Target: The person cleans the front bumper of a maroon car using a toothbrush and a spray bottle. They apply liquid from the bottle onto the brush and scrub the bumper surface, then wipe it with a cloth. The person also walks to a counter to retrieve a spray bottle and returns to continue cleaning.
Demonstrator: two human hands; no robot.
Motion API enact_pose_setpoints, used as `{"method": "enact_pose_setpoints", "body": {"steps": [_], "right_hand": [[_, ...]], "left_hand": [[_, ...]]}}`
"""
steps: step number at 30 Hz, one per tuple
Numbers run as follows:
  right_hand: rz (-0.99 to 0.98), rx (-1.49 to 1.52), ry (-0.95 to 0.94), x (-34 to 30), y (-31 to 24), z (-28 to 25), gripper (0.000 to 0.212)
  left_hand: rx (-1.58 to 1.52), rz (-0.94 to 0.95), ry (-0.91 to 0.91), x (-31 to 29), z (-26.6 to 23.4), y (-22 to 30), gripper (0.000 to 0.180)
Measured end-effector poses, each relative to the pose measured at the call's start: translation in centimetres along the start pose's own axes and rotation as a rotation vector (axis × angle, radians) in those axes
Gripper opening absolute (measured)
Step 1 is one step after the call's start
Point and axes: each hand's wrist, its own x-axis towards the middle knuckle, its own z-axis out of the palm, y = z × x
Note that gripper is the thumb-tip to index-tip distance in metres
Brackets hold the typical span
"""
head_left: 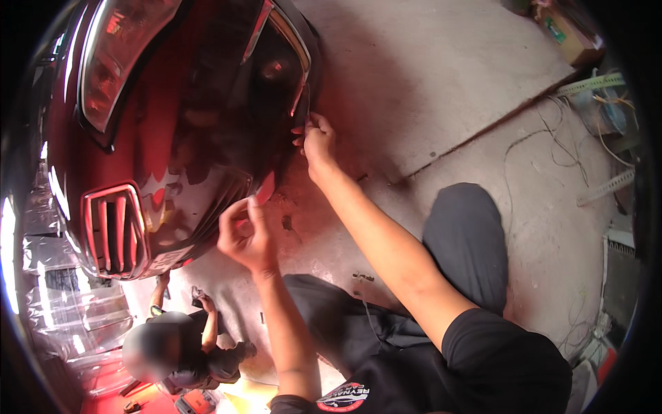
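A glossy dark red car (148, 131) fills the upper left, with its bumper close to both my hands. My right hand (319, 146) is at the bumper's right edge, just below a red-lit trim strip (300, 93). Its fingers are closed together there, and what they grip is hidden. Lower and to the left, my left hand (248, 238) is raised beside the bumper's lower corner. Thumb and forefinger meet in a pinch, but anything between them is too small to tell. A small red patch (265, 188) shows just above those fingertips.
Another person (181, 348) crouches at lower left, one hand near the car. Clear plastic sheeting (76, 303) hangs beyond. Thin cables (545, 131) cross the concrete floor (386, 76) at right. A cardboard box (569, 41) stands at upper right. My bent knee (465, 234) is beside my right forearm.
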Motion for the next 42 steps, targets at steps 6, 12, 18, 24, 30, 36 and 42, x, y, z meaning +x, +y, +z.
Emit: {"method": "enact_pose_setpoints", "body": {"steps": [6,12,18,24,30,36,42], "right_hand": [[-0.105,0.074,0.062,-1.2,3.3,3.0,0.028],[-0.385,-0.103,0.012,0.2,0.6,3.5,0.027],[-0.406,-0.332,-0.189,3.3,1.7,0.2,0.026],[-0.194,-0.521,-0.356,2.4,0.4,-2.8,0.031],[-0.185,-0.443,-0.379,1.8,0.8,-1.1,0.033],[-0.081,-0.311,-0.322,1.5,2.8,0.0,0.037],[-0.08,-0.336,-0.288,1.4,3.1,-0.1,0.034]], "left_hand": [[0.139,0.332,-0.108,3.7,-2.0,10.8,0.011],[0.151,0.193,-0.669,4.0,-3.6,17.3,0.022],[0.23,-0.117,-0.65,3.9,-1.6,12.6,0.013],[0.235,-0.22,-0.91,6.3,-0.8,9.8,0.015],[0.235,-0.409,-1.029,5.8,-2.2,9.0,0.019],[0.337,-0.495,-1.078,4.7,-3.6,8.1,0.019],[0.309,-0.567,-1.06,4.3,-3.7,7.9,0.019]]}}
